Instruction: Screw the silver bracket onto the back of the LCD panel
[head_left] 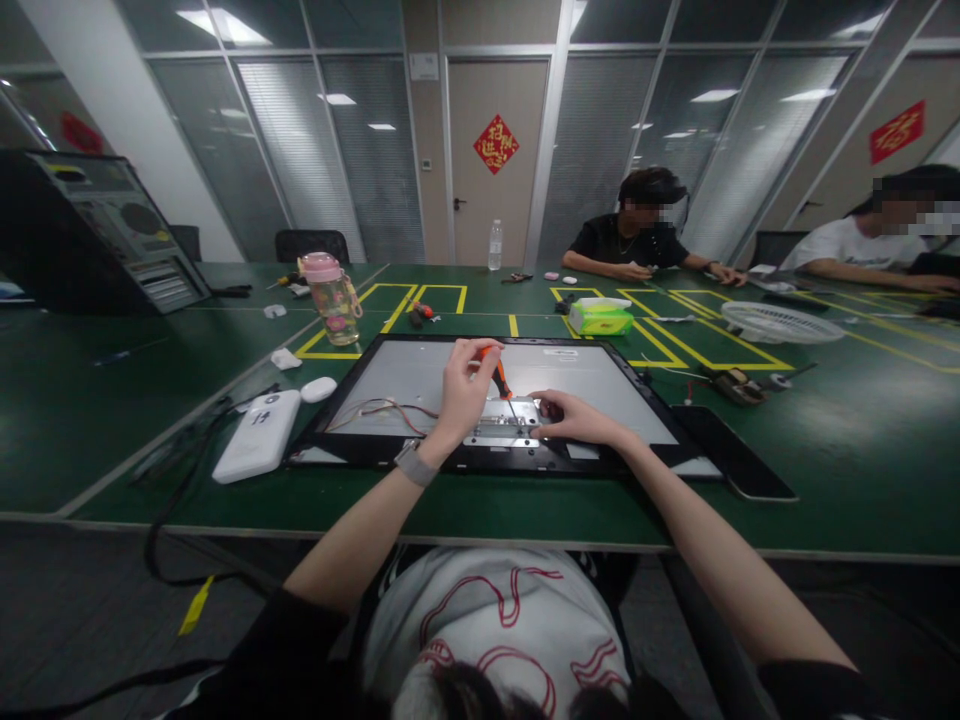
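Observation:
An orange-and-black screwdriver (501, 378) is in my left hand (465, 388), its handle pinched at the top by my fingers. Its shaft slants down to a silver metal bracket (491, 436) at the near side of a flat display panel (405, 375). The panel lies on the table with a black frame and a grey back. My right hand (576, 416) rests at the bracket's right end, thumb and forefinger apart beside the screwdriver tip. A dark spot shows between those fingers, too shaded to identify. Thin wires (382, 405) run left from the bracket.
Left of the panel lie a white power bank (259, 437) and a pink-lidded bottle (330, 298). To the right is a black phone (739, 455). Beyond are a green packet (600, 317), a white fan grille (780, 322), a computer case (97, 235) and two seated people.

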